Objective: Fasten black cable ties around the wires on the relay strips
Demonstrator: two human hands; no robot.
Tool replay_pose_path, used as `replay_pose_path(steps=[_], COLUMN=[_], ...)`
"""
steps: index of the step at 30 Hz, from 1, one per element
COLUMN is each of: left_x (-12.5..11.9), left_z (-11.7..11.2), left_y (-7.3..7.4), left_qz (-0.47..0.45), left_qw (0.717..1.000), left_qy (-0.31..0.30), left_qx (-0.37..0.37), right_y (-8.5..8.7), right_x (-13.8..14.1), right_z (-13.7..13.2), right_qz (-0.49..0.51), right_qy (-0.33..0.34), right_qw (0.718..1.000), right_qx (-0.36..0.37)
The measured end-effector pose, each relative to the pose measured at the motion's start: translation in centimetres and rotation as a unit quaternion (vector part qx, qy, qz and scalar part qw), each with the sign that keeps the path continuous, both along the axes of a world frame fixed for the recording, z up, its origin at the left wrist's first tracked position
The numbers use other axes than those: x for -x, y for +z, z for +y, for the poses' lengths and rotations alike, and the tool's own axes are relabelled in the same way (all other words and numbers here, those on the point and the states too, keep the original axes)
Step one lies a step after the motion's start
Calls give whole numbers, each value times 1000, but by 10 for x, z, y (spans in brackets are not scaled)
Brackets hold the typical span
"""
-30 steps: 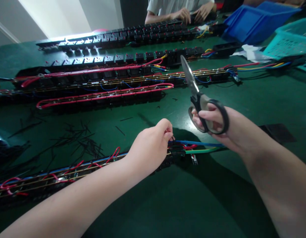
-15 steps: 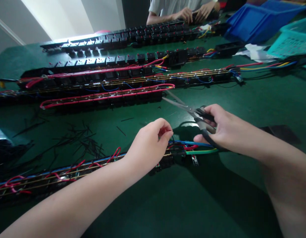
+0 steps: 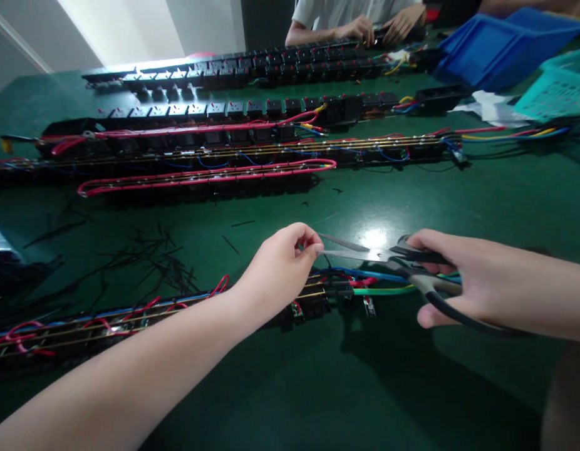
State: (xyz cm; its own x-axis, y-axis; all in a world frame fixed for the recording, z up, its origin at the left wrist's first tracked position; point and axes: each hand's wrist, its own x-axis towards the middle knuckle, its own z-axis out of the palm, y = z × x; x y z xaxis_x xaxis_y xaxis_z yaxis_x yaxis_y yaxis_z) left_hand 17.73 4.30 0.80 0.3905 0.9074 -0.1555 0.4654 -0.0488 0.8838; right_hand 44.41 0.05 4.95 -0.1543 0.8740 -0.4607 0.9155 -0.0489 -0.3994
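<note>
My left hand (image 3: pixel 280 272) is pinched shut above the near power strip assembly (image 3: pixel 130 322), a long black row of sockets with red, blue and brass wiring. What the fingertips pinch is too thin to make out. My right hand (image 3: pixel 452 279) grips black-handled scissors (image 3: pixel 393 257). Their blades are parted and point left, with the tips right at my left fingertips. Blue, red and green wires (image 3: pixel 379 283) run out of the strip's end beneath the scissors.
Several more wired socket strips (image 3: pixel 215 150) lie in rows across the green table (image 3: pixel 318 376). Cut black tie ends (image 3: pixel 144 257) litter the left. A blue bin (image 3: pixel 491 50) and teal basket (image 3: pixel 557 91) stand far right. Another person's hands (image 3: pixel 379 26) work at the far edge.
My right hand swung the scissors down from upright to level and brought the blades to my left fingertips. My left hand lifted slightly off the strip, still pinched.
</note>
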Motion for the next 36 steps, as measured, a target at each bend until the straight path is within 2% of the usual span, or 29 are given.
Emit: replay_pose_path(steps=[3,6,14,23,29,36], left_x=[0,0,2,2,3,6], left_z=[0,0,-1,-1,2,4], left_y=[1,2,2,3,7,1], left_qz=[-11,-14,6,-6,-7,-34], left_qw=[1000,1000,998,999,999,999], left_qy=[4,-1,-16,-2,22,40], left_qx=[8,3,-56,-46,-26,-14], right_y=[0,-7,-21,-23,-25,-23], right_x=[3,7,23,30,28,33], right_z=[-2,-1,4,7,7,8], right_qz=[-36,-45,-19,-45,-32,-60], right_qy=[-5,3,48,54,61,60], right_qw=[999,998,996,995,992,989], right_qx=[34,32,-67,-75,-107,-118])
